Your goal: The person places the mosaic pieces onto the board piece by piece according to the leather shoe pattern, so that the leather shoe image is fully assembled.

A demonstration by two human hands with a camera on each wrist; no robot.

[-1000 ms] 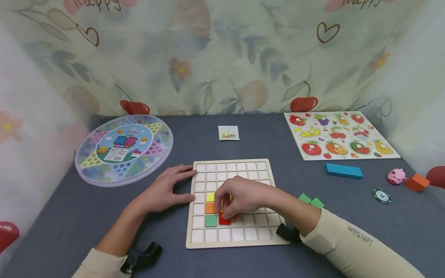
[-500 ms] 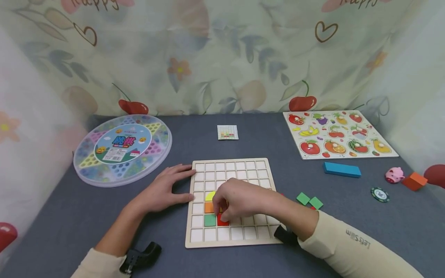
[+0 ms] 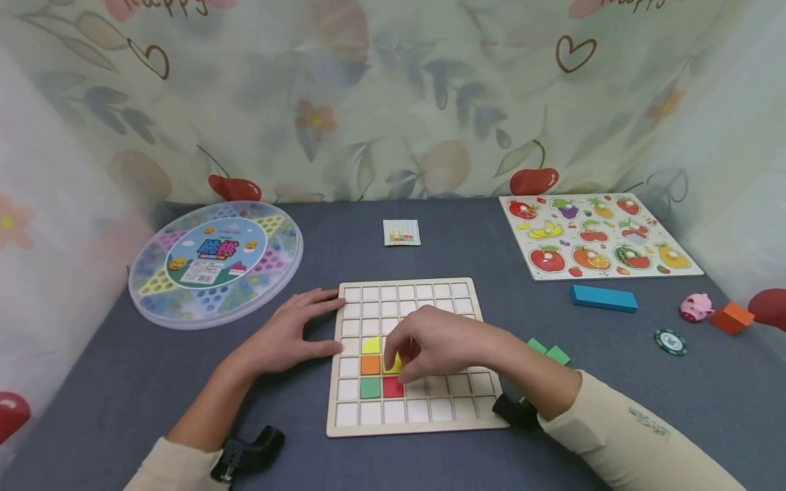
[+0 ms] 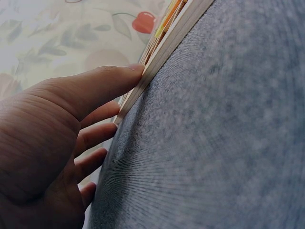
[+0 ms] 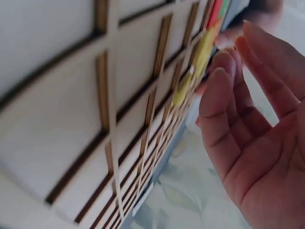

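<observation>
A wooden grid board [image 3: 417, 424] lies in front of me on the grey cloth. Its left columns hold a yellow tile [image 3: 371, 345], an orange tile [image 3: 370, 365], a green tile [image 3: 371, 388] and a red tile [image 3: 393, 387]. My right hand [image 3: 402, 354] hovers over the board and pinches a second yellow tile [image 3: 391, 365] above the red one. In the right wrist view that tile [image 5: 183, 89] stands tilted at my fingertips [image 5: 217, 76]. My left hand [image 3: 295, 334] lies flat on the cloth, its thumb [image 4: 109, 78] pressed against the board's edge [image 4: 167, 45].
A round checkers box [image 3: 215, 262] sits at the left and a small pattern card [image 3: 402, 232] behind the board. At the right are a fruit puzzle [image 3: 598, 235], a blue block [image 3: 604, 299], green tiles [image 3: 549, 351], a poker chip [image 3: 671, 341], a pink pig [image 3: 696, 307] and an orange block [image 3: 729, 318].
My right hand has let go of the red tile, now lying beside the green one, and has moved one row up with a yellow tile at its fingertips. The left hand has stayed put.
</observation>
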